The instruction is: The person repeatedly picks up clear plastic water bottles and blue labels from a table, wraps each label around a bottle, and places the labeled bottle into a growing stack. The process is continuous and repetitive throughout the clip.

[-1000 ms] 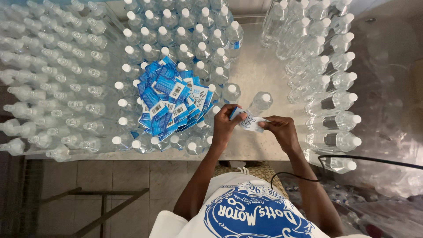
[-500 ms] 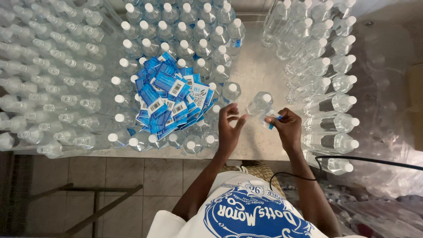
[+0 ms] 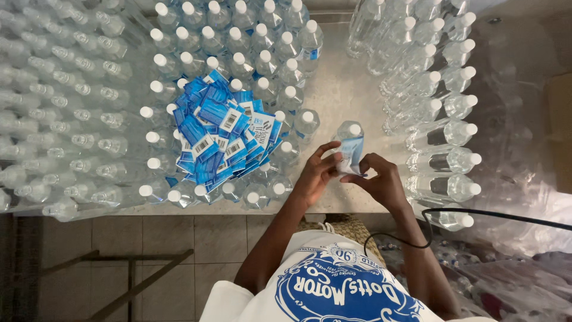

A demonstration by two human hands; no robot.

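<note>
Bottle (image 3: 350,138) of clear plastic with a white cap stands near the front edge of the surface (image 3: 345,89), between my 2 hands, and a light blue label (image 3: 351,156) is partly wrapped round its body. My left hand (image 3: 317,173) has its fingers curled against the bottle's left side, closed on it lightly; my right hand (image 3: 381,182) pinches the label's loose end against the lower wall, thumb and forefinger together.

I judge the bottle filled, so fairly heavy for its size, with thin walls that would give under a hard squeeze and a smooth skin that could slip. The best hold looks to be round the middle of the body, below the shoulder, leaving the label band free. The label itself is thin, limp film, easy to crease or set crooked.

A heap of blue labels (image 3: 223,134) lies on top of the upright bottles (image 3: 238,36) toward the left; more bottles (image 3: 444,119) lie on their sides along the right edge.

I cannot make out whether the label's end is stuck down, since my right fingers cover the seam. The bottle's base is hidden behind my hands, and the surface's far edge is cut off.
</note>
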